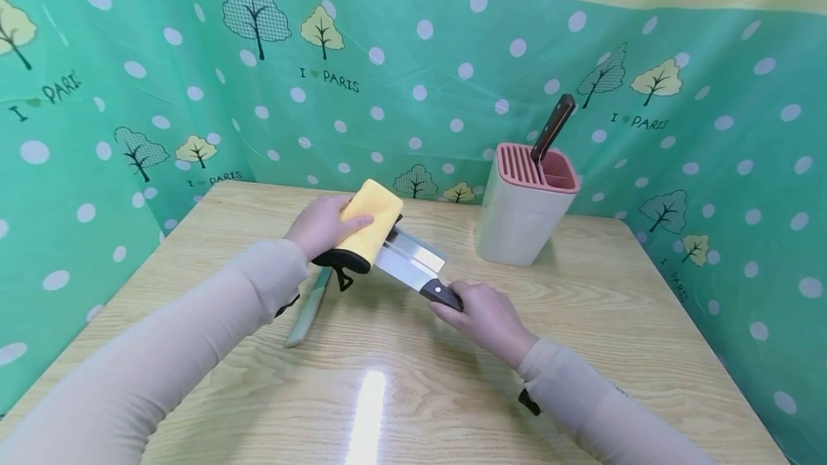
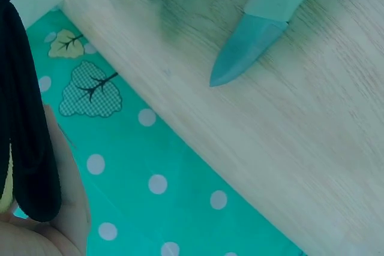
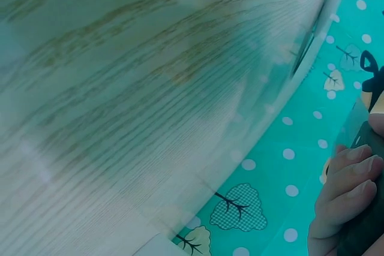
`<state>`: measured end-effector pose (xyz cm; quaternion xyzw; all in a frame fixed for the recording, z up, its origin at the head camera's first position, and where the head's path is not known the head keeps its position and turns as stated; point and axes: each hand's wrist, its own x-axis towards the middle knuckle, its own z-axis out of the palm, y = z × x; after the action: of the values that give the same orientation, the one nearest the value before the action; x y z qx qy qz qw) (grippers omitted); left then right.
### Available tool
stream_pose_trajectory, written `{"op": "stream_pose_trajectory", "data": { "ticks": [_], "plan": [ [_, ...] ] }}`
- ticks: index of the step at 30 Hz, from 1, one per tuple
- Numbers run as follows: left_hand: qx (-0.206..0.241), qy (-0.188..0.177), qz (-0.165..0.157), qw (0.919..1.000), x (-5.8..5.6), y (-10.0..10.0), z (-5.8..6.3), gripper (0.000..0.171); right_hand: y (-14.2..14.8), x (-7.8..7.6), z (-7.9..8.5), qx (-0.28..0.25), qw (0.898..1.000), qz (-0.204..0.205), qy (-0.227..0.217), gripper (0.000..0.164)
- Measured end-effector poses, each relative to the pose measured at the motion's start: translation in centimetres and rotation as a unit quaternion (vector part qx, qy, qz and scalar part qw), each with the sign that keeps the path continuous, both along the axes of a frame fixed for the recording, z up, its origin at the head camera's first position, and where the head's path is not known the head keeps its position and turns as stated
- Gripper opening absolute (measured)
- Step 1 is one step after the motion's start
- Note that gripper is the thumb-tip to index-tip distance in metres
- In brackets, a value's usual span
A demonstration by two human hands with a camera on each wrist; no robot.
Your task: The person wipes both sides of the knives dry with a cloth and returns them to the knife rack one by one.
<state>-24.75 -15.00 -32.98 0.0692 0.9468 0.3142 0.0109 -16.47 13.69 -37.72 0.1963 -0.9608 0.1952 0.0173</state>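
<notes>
My left hand [image 1: 323, 224] grips a yellow cleaning cloth [image 1: 375, 217] with a black underside and a black hanging loop [image 1: 345, 280]. The cloth is wrapped over the far part of a cleaver's blade [image 1: 403, 264] and hides its end. My right hand [image 1: 486, 314] holds the cleaver by its black handle [image 1: 442, 294], the blade pointing up and left above the table. In the right wrist view, fingers [image 3: 354, 184] curl round the dark handle. A fruit knife [image 1: 310, 314] with a pale green handle lies on the table below my left hand; its green-tinted blade [image 2: 246, 49] shows in the left wrist view.
A white knife holder [image 1: 520, 224] with a pink slotted top stands at the back right, a dark-handled knife [image 1: 553, 128] upright in it. The wooden table [image 1: 581, 307] is bordered by a green dotted curtain [image 1: 420, 113] at the back and sides.
</notes>
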Motion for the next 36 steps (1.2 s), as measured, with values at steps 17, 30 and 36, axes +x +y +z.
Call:
{"op": "stream_pose_trajectory", "data": {
  "ticks": [17, 30, 36],
  "plan": [
    [-0.007, 0.001, 0.023, 0.9997, -0.3, -1.4, -0.3, 0.069, 0.5, 0.2, -0.2, -0.005, 1.000, 0.006, 0.015, 0.032],
    [-0.015, 0.002, 0.036, 0.9993, -0.2, -1.7, 0.1, 0.070, 0.7, 0.3, -0.1, -0.009, 1.000, 0.004, 0.017, 0.029],
    [-0.015, 0.006, 0.043, 0.9989, -0.2, -2.1, -0.1, 0.071, 0.8, 0.2, -0.2, -0.007, 1.000, 0.006, 0.023, 0.030]
  ]
}}
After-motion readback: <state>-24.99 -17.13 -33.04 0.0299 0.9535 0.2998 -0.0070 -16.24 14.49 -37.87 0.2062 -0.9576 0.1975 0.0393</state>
